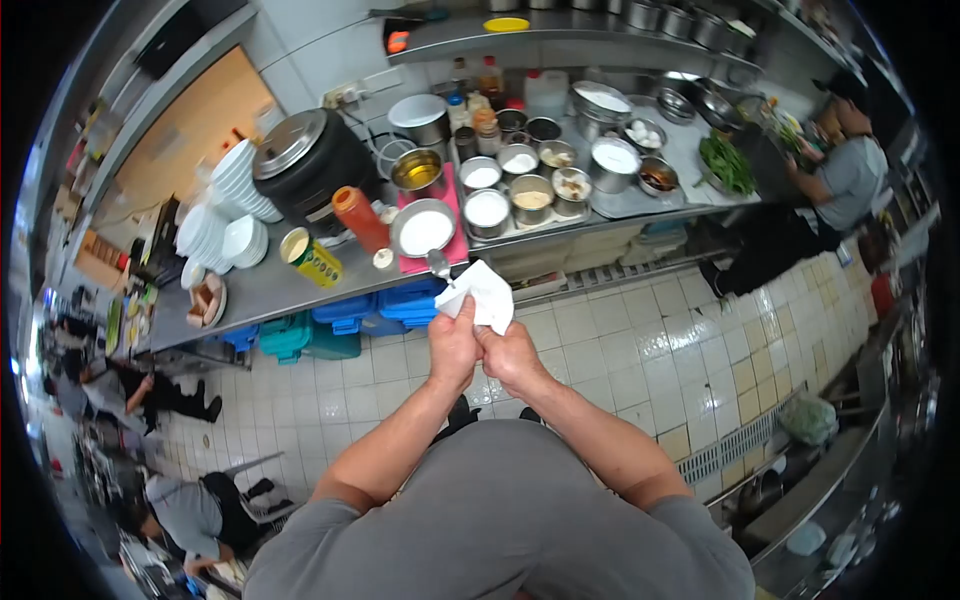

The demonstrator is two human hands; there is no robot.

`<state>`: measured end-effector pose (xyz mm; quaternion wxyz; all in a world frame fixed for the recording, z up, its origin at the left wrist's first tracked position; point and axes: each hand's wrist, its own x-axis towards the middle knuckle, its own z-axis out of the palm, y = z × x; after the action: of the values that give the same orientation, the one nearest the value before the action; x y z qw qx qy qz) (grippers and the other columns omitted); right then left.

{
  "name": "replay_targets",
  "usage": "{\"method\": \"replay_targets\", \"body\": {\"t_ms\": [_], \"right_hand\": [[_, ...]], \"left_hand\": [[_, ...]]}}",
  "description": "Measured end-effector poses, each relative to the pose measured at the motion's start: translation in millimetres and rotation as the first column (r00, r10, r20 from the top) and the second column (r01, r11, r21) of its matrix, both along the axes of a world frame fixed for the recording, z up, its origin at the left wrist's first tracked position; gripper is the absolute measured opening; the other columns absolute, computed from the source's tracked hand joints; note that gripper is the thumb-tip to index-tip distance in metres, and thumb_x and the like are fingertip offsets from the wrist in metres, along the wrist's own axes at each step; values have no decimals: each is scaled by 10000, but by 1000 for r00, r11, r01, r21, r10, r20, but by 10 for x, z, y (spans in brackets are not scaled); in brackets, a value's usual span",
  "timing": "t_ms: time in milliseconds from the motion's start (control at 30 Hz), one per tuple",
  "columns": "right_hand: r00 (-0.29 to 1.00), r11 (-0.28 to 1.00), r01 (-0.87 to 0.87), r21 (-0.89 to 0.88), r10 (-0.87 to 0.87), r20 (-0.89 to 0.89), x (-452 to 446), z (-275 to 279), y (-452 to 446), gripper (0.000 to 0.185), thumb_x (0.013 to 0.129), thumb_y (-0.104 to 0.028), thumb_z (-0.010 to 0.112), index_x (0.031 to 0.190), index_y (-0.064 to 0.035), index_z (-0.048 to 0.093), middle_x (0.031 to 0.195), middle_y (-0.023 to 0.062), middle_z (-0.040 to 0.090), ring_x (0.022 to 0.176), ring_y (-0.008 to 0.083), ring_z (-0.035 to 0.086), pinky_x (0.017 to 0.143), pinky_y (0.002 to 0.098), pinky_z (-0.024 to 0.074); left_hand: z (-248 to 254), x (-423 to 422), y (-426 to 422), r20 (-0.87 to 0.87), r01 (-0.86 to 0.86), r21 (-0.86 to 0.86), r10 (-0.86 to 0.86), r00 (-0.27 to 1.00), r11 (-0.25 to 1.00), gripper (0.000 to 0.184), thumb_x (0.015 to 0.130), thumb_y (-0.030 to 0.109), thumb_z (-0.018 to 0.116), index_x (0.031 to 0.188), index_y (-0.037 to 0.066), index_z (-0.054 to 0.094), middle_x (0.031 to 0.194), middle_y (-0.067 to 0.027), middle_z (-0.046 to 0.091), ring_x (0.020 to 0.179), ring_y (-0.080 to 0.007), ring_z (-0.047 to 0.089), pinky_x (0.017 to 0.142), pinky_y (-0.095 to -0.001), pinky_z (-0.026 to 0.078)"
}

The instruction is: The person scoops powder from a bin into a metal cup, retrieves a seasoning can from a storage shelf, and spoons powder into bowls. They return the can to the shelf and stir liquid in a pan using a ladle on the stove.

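Pinched between my two hands, close in front of my body, is a white paper towel (pixel 487 293), folded and creased. My left hand (pixel 455 347) has its thumb up against the lower left of the towel. Beside it, touching, my right hand (pixel 512 357) closes on the lower edge. A metal spoon (pixel 439 264) shows just beyond the towel; its handle runs behind the towel, and whether a hand holds it cannot be made out. Beyond the spoon stands a metal bowl of white contents (pixel 425 228) on a pink mat (pixel 455 248) at the counter's edge.
Several metal pots of powders (pixel 487 208) crowd the steel counter (pixel 270 302). A red squeeze bottle (pixel 360 218), yellow can (pixel 312 258), black cooker (pixel 318 165) and white bowls (pixel 245 180) stand left. Blue bins (pixel 410 302) sit below. Co-workers (pixel 845 180) are right and left (pixel 190 510).
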<state>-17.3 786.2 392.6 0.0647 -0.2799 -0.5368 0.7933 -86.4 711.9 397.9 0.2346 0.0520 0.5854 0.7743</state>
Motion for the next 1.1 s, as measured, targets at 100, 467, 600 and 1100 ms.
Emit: {"method": "replay_targets", "body": {"t_ms": [100, 467, 600, 1100], "right_hand": [[980, 979, -198, 46, 197, 23, 233, 125, 190, 268, 1064, -232, 549, 1084, -31, 725, 745, -5, 651, 642, 87, 555, 587, 311, 455], [874, 813, -466, 350, 483, 41, 620, 38, 725, 320, 1077, -218, 497, 1321, -56, 626, 901, 42, 690, 769, 108, 611, 741, 286, 530], [973, 981, -83, 175, 117, -199, 667, -367, 900, 507, 1140, -416, 373, 1449, -60, 560, 1240, 103, 676, 1104, 137, 624, 967, 283, 498], [950, 951, 277, -138, -292, -106, 500, -1444, 1180, 219, 1094, -263, 456, 1187, -110, 582, 913, 62, 642, 707, 156, 608, 614, 362, 520]], "left_hand": [[55, 10, -24, -55, 51, 16, -50, 997, 999, 271, 1087, 231, 566, 1184, 6, 681, 1029, -39, 727, 824, -119, 667, 685, -277, 525], [-180, 218, -27, -154, 210, -17, -210, 965, 978, 243, 1098, 178, 513, 1235, 27, 645, 976, -25, 679, 739, -124, 617, 566, -278, 491], [-350, 384, -32, -40, 250, -142, -258, 965, 958, 235, 1063, 107, 553, 1242, 16, 675, 1064, -33, 711, 874, -137, 658, 747, -313, 539], [-1047, -814, -1096, 103, 379, -362, -367, 924, 852, 808, 903, 350, 808, 1543, 57, 412, 1420, -125, 561, 1240, -217, 576, 968, -367, 538]]}}
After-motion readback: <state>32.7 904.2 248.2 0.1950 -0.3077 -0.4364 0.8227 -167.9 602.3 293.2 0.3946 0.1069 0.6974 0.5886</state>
